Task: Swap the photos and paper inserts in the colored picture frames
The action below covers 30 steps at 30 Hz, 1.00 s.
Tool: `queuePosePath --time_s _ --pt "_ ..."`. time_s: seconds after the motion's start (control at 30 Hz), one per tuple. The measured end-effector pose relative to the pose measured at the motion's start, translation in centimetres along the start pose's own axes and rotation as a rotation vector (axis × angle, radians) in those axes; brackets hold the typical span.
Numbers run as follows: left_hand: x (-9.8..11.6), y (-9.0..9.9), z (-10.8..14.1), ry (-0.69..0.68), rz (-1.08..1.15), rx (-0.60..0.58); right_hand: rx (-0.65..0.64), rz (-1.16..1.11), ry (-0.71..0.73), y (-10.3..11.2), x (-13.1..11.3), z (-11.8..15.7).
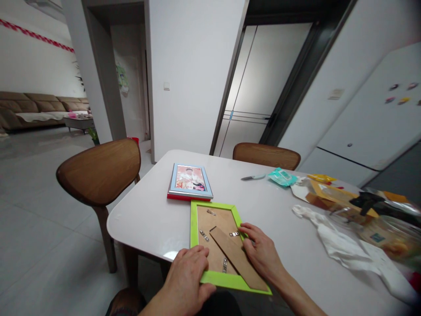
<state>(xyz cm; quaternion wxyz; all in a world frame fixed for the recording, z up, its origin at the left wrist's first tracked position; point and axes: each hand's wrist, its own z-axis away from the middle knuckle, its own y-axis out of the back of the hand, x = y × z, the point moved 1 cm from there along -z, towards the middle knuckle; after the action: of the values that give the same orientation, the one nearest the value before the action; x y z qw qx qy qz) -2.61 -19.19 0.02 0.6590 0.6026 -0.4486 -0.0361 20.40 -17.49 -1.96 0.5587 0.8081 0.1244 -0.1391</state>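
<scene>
A lime-green picture frame (219,279) lies back side up at the table's near edge. Its brown backboard (212,252) carries several small metal clips, and a brown stand leg (235,254) slants across it. My left hand (187,274) grips the frame's lower left corner, fingers on top and thumb at the near edge. On the right side, my right hand (261,250) is closed around the frame's edge, its fingertips beside a metal clip (234,234). Just beyond lies a light-blue picture frame (190,179), face up on something red.
A small knife (252,177) and a teal wipes packet (282,177) lie farther back on the white table (144,219). At right are a white cloth (342,241), a cardboard box (329,197) and a clear jar (390,237). Wooden chairs (101,173) stand at the left and far sides.
</scene>
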Motion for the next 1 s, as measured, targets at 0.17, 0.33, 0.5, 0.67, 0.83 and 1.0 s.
queuePosePath --time_s 0.17,0.33,0.5,0.67,0.83,1.0 --pt "-0.2 -0.3 0.0 -0.003 0.005 0.011 -0.033 0.004 0.020 -0.2 0.5 0.2" --pt "-0.4 -0.4 0.0 -0.025 0.024 0.013 0.057 0.008 0.107 0.1 -1.1 -0.3" --pt "-0.6 -0.4 -0.1 -0.026 0.023 0.006 -0.105 -0.144 0.301 -0.2 -6.0 -0.8" --pt "-0.6 -0.1 0.1 -0.028 0.007 -0.043 -0.202 -0.145 0.345 -1.0 -8.1 -0.9" --pt "-0.4 0.0 0.3 -0.021 -0.025 -0.076 -0.227 -0.120 0.330 -1.1 -7.9 -1.0" --pt "-0.5 0.2 0.1 -0.018 -0.006 -0.080 -0.270 -0.087 0.364 -0.6 -8.5 -0.9"
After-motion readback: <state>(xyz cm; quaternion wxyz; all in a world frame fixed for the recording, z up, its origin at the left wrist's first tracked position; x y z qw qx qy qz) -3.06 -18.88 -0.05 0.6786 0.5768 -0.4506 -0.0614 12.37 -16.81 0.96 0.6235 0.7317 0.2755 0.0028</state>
